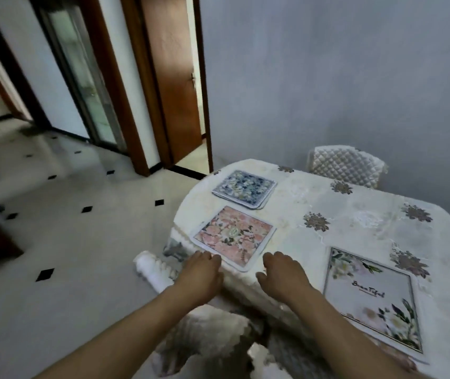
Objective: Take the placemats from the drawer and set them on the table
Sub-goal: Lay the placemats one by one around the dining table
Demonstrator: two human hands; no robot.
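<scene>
Left hand [202,272] and right hand [281,272], seemingly relaxed, flank the pink placemat [233,236] near its front corner.

Between the pink placemat [233,236] and the white placemat [371,299] a strip of bare table [341,222] runs away from me, open to my right hand [284,272]. The blue stack [244,188] lies flat beyond the pink one, and a quilted chair [347,165] stands at the far edge.
</scene>
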